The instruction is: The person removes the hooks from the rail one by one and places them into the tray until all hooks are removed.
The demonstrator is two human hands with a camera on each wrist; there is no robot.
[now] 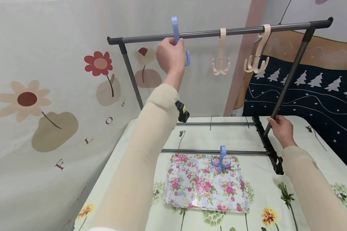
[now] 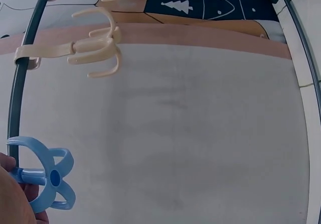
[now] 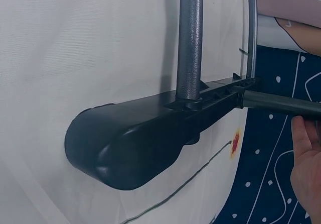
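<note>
At the rack's top rail (image 1: 199, 34), my left hand (image 1: 172, 54) pinches the stem of a blue multi-prong hook (image 1: 175, 27). The hook's curved top stands above the rail; whether it bears on the rail cannot be told. In the left wrist view, the prongs of this blue hook (image 2: 54, 178) spread out beyond the fingers. Low on the rack's right upright post (image 1: 290, 75), my right hand (image 1: 281, 128) grips the tube just above the black foot bar (image 1: 266, 141). Two beige hooks (image 1: 220, 53) (image 1: 258, 51) hang from the rail to the right.
A second blue hook (image 1: 220, 160) lies on a stack of floral-patterned sheets or trays (image 1: 202, 189) on the flower-print tablecloth (image 1: 263, 192). Two lower crossbars (image 1: 243, 152) run behind it. A printed curtain (image 1: 60, 96) hangs at the left, a dark tree-print cloth (image 1: 321, 106) at the right.
</note>
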